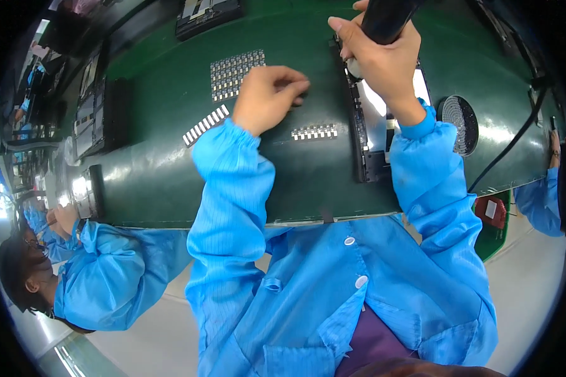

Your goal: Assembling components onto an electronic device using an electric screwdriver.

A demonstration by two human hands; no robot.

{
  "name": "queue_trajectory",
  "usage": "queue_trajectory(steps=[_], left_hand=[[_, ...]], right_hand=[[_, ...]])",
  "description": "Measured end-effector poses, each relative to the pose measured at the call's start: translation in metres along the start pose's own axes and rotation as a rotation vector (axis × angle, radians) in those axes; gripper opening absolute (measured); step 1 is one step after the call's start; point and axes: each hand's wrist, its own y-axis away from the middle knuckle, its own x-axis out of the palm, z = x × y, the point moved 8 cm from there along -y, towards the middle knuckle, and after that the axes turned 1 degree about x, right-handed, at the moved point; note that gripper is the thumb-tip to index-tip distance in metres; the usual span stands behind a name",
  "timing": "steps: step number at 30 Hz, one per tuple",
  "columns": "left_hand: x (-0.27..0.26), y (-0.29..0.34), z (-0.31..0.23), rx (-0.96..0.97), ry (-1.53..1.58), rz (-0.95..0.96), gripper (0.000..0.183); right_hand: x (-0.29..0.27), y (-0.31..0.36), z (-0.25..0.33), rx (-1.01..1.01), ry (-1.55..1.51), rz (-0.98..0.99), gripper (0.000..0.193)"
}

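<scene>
My right hand (383,63) is wrapped round a thick black cylindrical tool (390,19), whose working end I cannot see. It is over the far part of an open black-framed electronic device (362,151) with shiny silver panels inside. A small whitish round piece (354,67) shows beside that hand, on the device's left edge. My left hand (269,94), slightly blurred, is closed with thumb and fingers drawn together; whatever it may pinch is hidden. Just beyond it lies a sheet of small parts in rows (229,74). A strip of white pieces (206,125) and a shorter strip of small parts (314,132) lie nearer.
A round black dish (460,125) of small grey pieces stands right of the device. A black cable (506,147) crosses the green table (283,182) at the right. More black devices (93,110) stand left and far. People in blue sit at the left (116,270) and right (541,201).
</scene>
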Motion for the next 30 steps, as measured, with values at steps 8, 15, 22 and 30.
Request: queue_trajectory(steps=[8, 15, 22, 30], left_hand=[[0.011, 0.068, -0.010, 0.196, -0.664, -0.141, 0.028], [-0.002, 0.068, 0.012, -0.050, -0.482, -0.052, 0.024], [-0.003, 0.047, 0.006, 0.042, -0.402, 0.058, 0.015], [-0.005, 0.052, 0.001, 0.053, -0.542, -0.072, 0.014]], right_hand=[[-0.025, -0.028, 0.041, 0.455, 0.564, -0.048, 0.055], [-0.075, -0.018, 0.120, 0.486, 0.614, -0.175, 0.057], [-0.136, 0.001, 0.128, -0.106, -0.072, 0.163, 0.037], [-0.150, 0.017, 0.136, 0.528, 0.797, -0.407, 0.037]])
